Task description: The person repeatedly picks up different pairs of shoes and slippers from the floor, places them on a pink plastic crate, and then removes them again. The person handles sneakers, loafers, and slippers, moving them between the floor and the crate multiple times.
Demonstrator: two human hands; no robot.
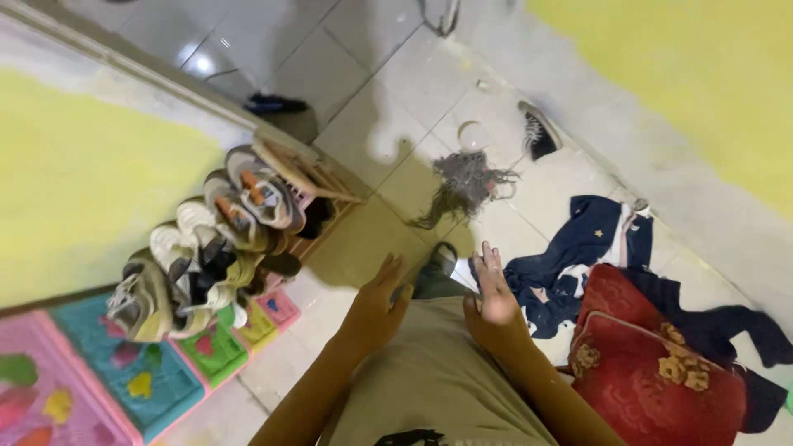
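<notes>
Hands are hovering open over the tiled floor (pixel 396 157) — the left hand (pixel 376 301) with fingers spread and palm down, the right hand (pixel 493 289) turned on edge, neither one grasping anything. Between them and just beyond the person's khaki shorts (pixel 429 380), a dark shoe (pixel 438 268) is showing on the foot below. The nearest loose thing is lying just beside the right hand: a navy garment (pixel 578 256) crumpled on the tiles, with a red embroidered cushion (pixel 652 355) resting partly over it. Judging by the pose, the hands are being brought down toward the floor, and closing on the cloth would be calling for a lower reach to the right. Shoes (pixel 206 256) are sitting piled on a wooden rack (pixel 318 177) at the left wall, above coloured foam mats (pixel 124 376) — well apart from both hands
</notes>
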